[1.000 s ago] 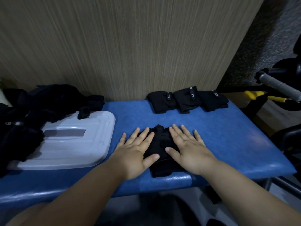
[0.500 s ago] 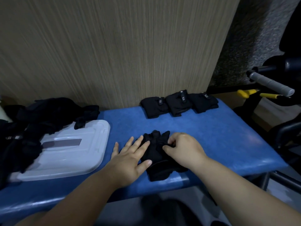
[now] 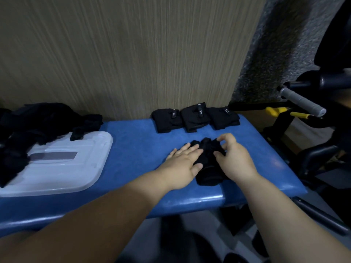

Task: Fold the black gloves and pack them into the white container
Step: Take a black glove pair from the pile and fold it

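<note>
While pinching the far end of the glove in curled right fingers and pinning it under flat left fingers near the front edge of the counter, could, by tugging hard, spring the fold open or drag it off.

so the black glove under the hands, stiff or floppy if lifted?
Probably floppy: the glove bunches into folds where the right hand pinches it. Likely won't roll or slide much; it lies low under the flat left hand on the blue bench.

Tabs on folded gloves: seemingly "5.11"
</note>
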Available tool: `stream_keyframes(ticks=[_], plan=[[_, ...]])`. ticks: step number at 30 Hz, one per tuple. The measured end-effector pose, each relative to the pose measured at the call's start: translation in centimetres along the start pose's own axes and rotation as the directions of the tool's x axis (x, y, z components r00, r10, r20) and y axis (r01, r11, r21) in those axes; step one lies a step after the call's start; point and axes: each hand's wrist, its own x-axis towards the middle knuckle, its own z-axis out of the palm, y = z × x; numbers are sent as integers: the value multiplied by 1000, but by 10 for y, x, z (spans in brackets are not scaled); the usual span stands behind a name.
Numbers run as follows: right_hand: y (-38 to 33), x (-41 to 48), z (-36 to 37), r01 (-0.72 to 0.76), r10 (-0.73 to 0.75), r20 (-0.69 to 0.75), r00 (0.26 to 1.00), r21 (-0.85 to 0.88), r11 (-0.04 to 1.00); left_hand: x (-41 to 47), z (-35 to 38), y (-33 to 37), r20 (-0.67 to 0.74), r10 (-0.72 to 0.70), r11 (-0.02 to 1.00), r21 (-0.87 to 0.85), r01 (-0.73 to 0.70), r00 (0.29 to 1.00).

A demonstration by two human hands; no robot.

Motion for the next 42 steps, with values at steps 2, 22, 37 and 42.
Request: stream_keyframes(ticks=[2,22,37,42], plan=[[9,1,-6,7,-9,-42,999,-64,998,8,2,7,37,-20,1000,4,20,999],[8,-5,6,161,-69,223,972,-424,891,-10,1,-11,93,-119,980,174,102,989],[-75,-32,79,478,-514,-11,858,-350,806,-112,-57,-110,-416,-427,900,-284,331,803],[-119,-28,118,528,-530,45,847,-195,827,-140,-74,-158,-423,-615,775,-479,413,665]])
